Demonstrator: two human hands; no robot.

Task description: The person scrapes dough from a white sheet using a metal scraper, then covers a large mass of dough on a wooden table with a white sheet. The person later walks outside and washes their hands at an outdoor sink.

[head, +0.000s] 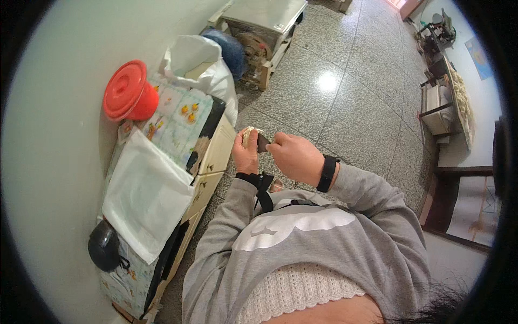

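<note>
My left hand is closed around a small bundle of pale, cream-coloured strands, whose exact kind I cannot tell. Close at its right, my right hand grips a tool with a flat dark blade, perhaps a knife; its handle is hidden in the fist. The blade lies against the fingers and thumb side of my left hand, next to the bundle. Both hands are in front of my body, above the speckled floor, just right of a cabinet with pale drawers or doors.
On the cabinet's flowered cover stand a red lidded bucket, a white plastic sheet or sack and a black helmet-like object. An open white sack stands behind it, near a metal-topped frame. At right, a board holds pale strands.
</note>
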